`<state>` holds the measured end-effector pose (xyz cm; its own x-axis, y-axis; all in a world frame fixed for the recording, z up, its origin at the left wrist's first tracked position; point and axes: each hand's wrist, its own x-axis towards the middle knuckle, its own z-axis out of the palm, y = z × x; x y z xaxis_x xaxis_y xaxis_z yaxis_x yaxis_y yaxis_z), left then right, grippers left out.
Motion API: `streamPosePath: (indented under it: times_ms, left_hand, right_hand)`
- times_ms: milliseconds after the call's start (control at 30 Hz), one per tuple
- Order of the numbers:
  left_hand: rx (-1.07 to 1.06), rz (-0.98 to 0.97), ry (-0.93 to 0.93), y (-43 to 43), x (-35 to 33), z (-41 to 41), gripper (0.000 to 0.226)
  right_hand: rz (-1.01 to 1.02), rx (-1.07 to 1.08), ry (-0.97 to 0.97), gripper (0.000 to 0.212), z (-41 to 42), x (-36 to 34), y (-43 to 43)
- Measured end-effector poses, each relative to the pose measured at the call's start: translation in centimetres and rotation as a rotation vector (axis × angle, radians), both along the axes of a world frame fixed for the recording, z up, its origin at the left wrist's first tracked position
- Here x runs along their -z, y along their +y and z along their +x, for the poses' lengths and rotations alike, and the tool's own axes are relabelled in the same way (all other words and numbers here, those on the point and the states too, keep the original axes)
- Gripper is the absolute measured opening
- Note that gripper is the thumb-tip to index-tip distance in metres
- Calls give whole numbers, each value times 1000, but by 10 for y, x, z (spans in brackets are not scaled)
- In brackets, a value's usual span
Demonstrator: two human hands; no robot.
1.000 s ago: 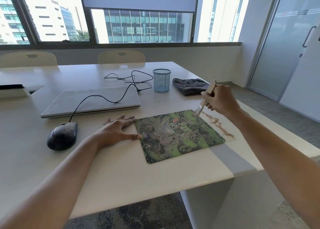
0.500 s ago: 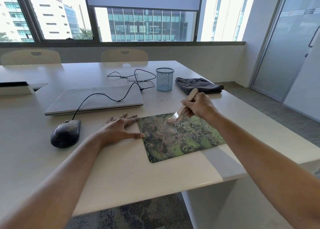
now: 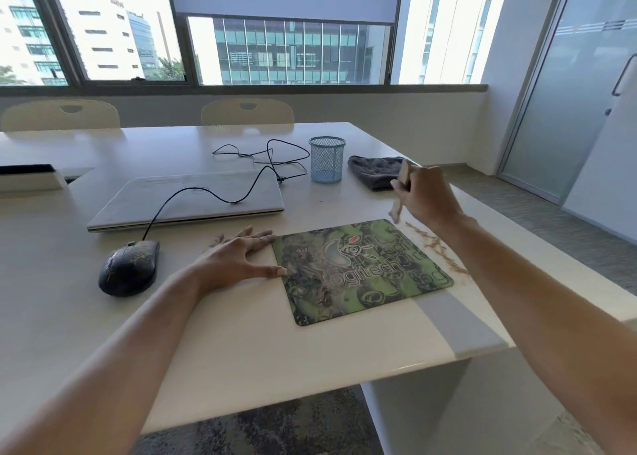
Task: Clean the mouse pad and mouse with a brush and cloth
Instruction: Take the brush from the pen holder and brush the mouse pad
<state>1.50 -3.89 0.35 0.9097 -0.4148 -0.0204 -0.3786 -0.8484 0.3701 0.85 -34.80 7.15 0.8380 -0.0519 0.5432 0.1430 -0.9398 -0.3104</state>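
A green patterned mouse pad [image 3: 362, 272] lies flat near the table's front right. My left hand [image 3: 238, 258] rests flat on the table with its fingers apart, the thumb touching the pad's left edge. My right hand [image 3: 425, 196] grips a small wooden brush [image 3: 396, 210], its bristles blurred just above the pad's far right corner. A trail of brown crumbs [image 3: 437, 244] lies on the table along the pad's right edge. The black mouse [image 3: 129, 268], speckled with crumbs, sits left of my left hand. A grey cloth [image 3: 374, 173] lies folded behind my right hand.
A closed laptop [image 3: 189, 199] lies behind the mouse, with the mouse cable [image 3: 213, 196] draped over it. A blue mesh cup [image 3: 326, 159] stands beside the cloth. The table's right edge [image 3: 537, 248] runs close to the crumbs. Two chairs stand at the far side.
My right hand swept the brush from the pad's middle out to its far right corner. The left hand has stayed on the pad's edge.
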Motion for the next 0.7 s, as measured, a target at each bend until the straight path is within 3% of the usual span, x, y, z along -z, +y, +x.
streamPosePath:
  times_ms: [100,267,400,700]
  left_hand:
    - [0,1,-2,0,0,0,139]
    - [2,6,-3,0,-1,0,138]
    - [-1,-2,-1,0,-1,0,137]
    - [-5,-3,1,0,-1,-1,138]
  right_hand:
    - [244,-136,5,27,6,6,22]
    - [681,-271,196,28,15,20,57]
    - [673,-212,239,28,21,26,51]
    - [527,22,129,28,27,25,-16]
